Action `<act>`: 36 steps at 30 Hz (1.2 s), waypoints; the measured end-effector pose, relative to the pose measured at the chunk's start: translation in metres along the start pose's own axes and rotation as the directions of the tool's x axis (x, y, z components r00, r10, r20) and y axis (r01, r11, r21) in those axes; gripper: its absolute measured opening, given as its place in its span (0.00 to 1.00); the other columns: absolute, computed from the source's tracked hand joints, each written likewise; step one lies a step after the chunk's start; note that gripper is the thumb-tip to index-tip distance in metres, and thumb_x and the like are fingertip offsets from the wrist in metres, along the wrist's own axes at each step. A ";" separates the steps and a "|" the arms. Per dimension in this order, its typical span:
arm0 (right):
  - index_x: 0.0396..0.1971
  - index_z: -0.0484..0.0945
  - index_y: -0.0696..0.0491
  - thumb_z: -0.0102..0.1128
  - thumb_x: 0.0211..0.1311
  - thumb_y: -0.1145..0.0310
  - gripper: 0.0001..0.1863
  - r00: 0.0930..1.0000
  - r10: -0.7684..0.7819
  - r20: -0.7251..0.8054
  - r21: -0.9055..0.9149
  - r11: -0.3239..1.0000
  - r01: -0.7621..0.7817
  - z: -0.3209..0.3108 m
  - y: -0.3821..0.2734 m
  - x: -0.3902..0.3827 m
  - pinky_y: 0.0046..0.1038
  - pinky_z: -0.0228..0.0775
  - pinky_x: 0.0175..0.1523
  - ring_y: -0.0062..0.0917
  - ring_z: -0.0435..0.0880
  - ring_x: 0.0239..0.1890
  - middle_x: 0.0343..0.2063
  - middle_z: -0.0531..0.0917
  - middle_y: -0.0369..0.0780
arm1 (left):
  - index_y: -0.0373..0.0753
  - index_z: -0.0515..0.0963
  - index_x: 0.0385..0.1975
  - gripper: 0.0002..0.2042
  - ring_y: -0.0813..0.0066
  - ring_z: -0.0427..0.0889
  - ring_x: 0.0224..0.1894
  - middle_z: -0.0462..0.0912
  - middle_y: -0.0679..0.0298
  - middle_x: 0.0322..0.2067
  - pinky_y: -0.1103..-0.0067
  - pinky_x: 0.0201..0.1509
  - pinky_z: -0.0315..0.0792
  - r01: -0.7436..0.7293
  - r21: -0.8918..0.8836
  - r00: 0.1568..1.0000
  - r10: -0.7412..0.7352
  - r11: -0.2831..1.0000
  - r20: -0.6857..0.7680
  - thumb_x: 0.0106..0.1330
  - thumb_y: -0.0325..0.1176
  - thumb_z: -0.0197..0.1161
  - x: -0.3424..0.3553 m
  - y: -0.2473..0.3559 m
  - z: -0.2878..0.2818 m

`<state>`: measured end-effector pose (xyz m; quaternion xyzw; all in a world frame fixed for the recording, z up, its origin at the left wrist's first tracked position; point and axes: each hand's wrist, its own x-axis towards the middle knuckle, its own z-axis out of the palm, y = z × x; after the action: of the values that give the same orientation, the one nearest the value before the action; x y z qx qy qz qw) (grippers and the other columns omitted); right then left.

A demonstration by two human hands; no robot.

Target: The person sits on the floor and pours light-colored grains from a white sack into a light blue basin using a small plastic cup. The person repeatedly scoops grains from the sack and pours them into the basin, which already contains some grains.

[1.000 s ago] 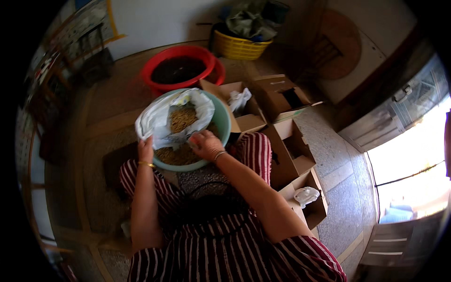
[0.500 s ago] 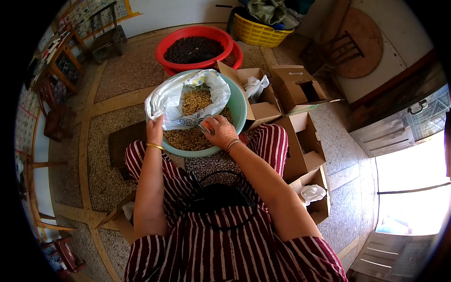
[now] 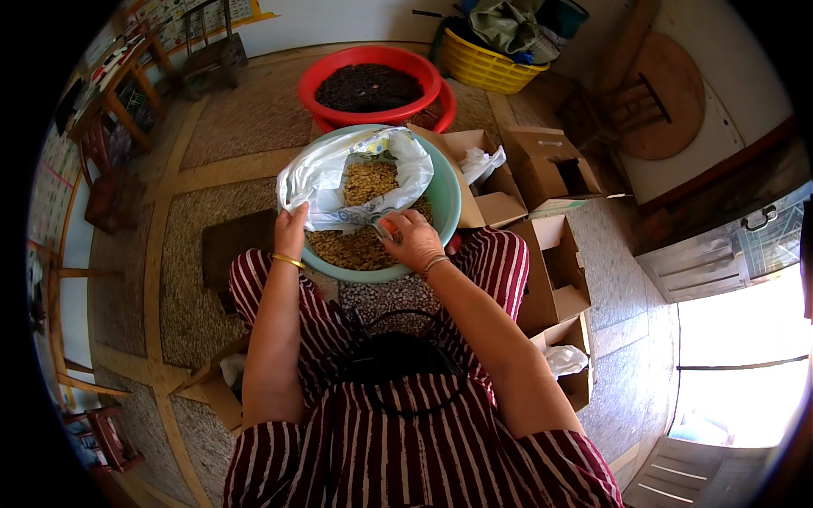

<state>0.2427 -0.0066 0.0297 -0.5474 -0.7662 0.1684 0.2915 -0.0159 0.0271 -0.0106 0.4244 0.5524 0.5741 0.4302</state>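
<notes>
Step looks like bag (image 3: pixel 318 182)-to-basin (image 3: pixel 450 195) grain (image 3: pixel 351 251) handling. Bag overhangs basin's left edge; our left hand (image 3: pixel 292 223) clamps it. Right hand (image 3: pixel 413 241) curled, can't tell on what. Next likely needs bag mouth wide.

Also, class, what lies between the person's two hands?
In the head view: the near edge of the white bag, with tan grains in the teal basin just below it.
</notes>
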 end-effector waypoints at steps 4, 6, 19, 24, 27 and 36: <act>0.38 0.73 0.48 0.57 0.51 0.60 0.14 0.999 0.005 0.044 -0.017 1.000 -0.004 0.002 0.013 0.002 0.38 0.68 0.47 0.41 0.72 0.43 0.39 0.73 0.46 | 0.32 0.74 0.41 0.14 0.85 0.71 0.33 0.76 0.70 0.34 0.85 0.37 0.66 -0.001 -0.001 1.000 0.001 1.000 -0.005 0.62 0.36 0.57 0.003 0.002 0.006; 0.38 0.73 0.49 0.56 0.52 0.59 0.15 0.995 0.038 0.090 -0.027 0.999 -0.036 -0.003 0.004 0.004 0.38 0.67 0.48 0.41 0.72 0.44 0.40 0.73 0.46 | 0.32 0.74 0.42 0.15 0.84 0.71 0.33 0.76 0.71 0.34 0.84 0.37 0.66 -0.006 -0.037 1.000 0.005 0.999 -0.023 0.61 0.37 0.57 0.005 -0.001 0.008; 0.39 0.75 0.49 0.55 0.53 0.54 0.17 0.949 0.030 0.315 -0.081 0.997 -0.004 0.009 0.006 0.011 0.36 0.67 0.46 0.37 0.74 0.41 0.35 0.75 0.44 | 0.33 0.74 0.38 0.13 0.86 0.68 0.29 0.74 0.72 0.27 0.83 0.32 0.65 -0.091 -0.014 0.996 0.090 0.996 -0.020 0.62 0.37 0.57 0.004 -0.018 0.003; 0.41 0.75 0.50 0.58 0.50 0.59 0.18 0.915 -0.085 0.395 -0.005 0.996 0.095 0.025 0.021 0.021 0.35 0.66 0.49 0.38 0.73 0.43 0.37 0.75 0.44 | 0.33 0.74 0.39 0.14 0.83 0.69 0.29 0.75 0.71 0.27 0.82 0.33 0.66 -0.042 -0.007 0.999 0.042 0.999 -0.019 0.62 0.39 0.55 0.002 -0.014 0.007; 0.41 0.74 0.50 0.58 0.49 0.61 0.17 0.881 -0.160 0.444 -0.019 0.982 0.188 0.042 0.026 0.034 0.35 0.67 0.48 0.39 0.73 0.43 0.37 0.74 0.44 | 0.33 0.74 0.39 0.14 0.84 0.69 0.28 0.74 0.71 0.26 0.82 0.33 0.65 -0.065 -0.105 0.998 0.065 0.992 -0.006 0.63 0.39 0.55 0.001 -0.005 0.016; 0.36 0.75 0.48 0.59 0.44 0.68 0.15 0.821 -0.226 0.524 -0.132 0.931 0.340 0.076 0.015 0.045 0.37 0.68 0.45 0.41 0.74 0.39 0.35 0.73 0.45 | 0.32 0.73 0.41 0.16 0.84 0.71 0.34 0.76 0.69 0.33 0.83 0.37 0.67 -0.029 -0.238 0.999 0.039 0.971 0.036 0.63 0.40 0.54 0.003 0.007 0.022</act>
<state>0.1960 0.0457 -0.0259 -0.3930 -0.9021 0.1732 0.0421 0.0040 0.0352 -0.0024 0.3909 0.4634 0.6347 0.4791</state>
